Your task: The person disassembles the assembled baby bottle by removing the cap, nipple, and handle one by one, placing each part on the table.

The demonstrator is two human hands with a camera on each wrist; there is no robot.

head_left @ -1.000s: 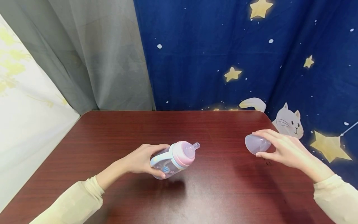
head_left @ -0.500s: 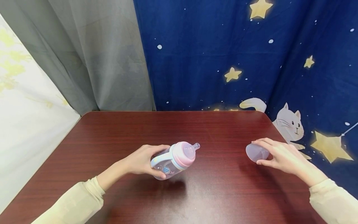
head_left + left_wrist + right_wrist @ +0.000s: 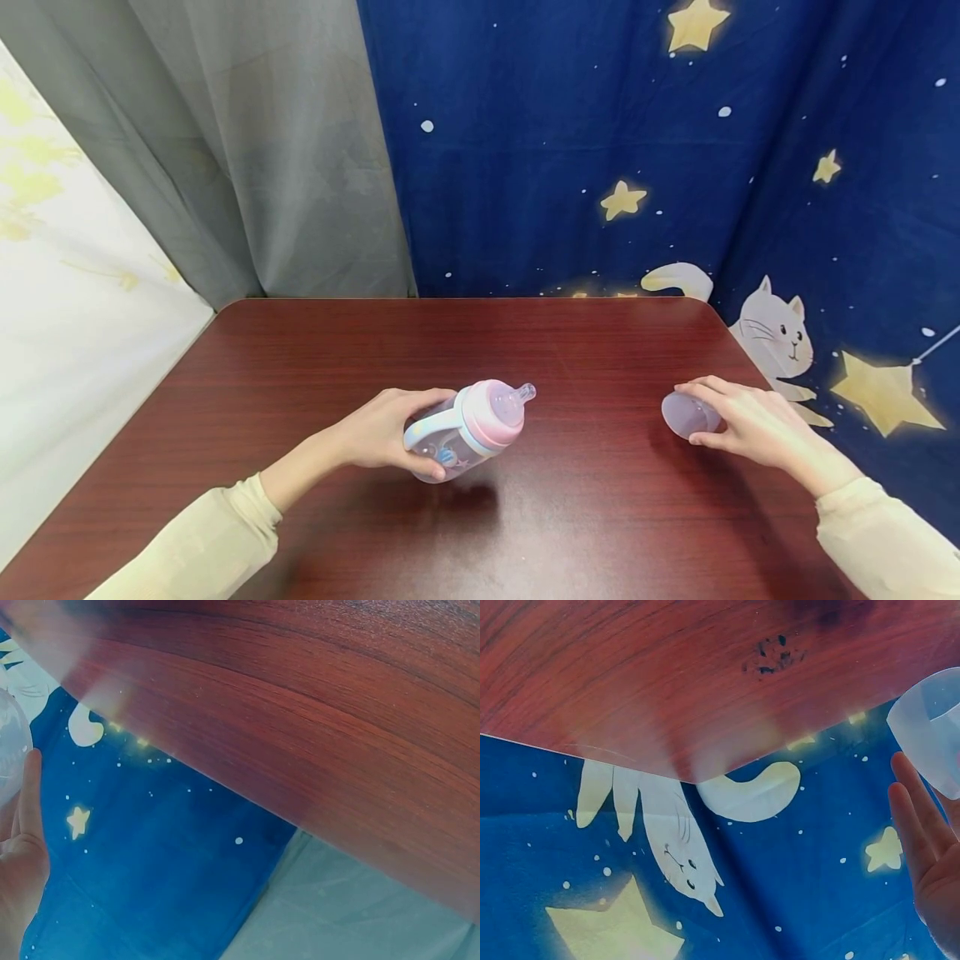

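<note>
My left hand [image 3: 378,429] grips a clear baby bottle [image 3: 491,414] round its body. The bottle has a pink collar, a pale blue handle and a clear nipple, and it tilts with the nipple up and to the right over the table. On the right, my right hand [image 3: 753,425] holds a translucent dome-shaped bottle cap [image 3: 681,415] between thumb and fingers, low over the table. Only part of the bottle [image 3: 10,746] shows at the edge of the left wrist view. In the right wrist view the cap [image 3: 930,731] shows above the fingertips.
Both hands are over a reddish-brown wooden table [image 3: 337,342] with rounded far corners. Behind it hang a grey curtain [image 3: 315,167] and a blue star-patterned curtain [image 3: 525,167]. A white cloth [image 3: 75,333] hangs on the left. Dark marks [image 3: 776,656] show on the tabletop.
My right hand has come down closer to the table with the cap, drifting slightly left. The left hand and the bottle have stayed nearly still.
</note>
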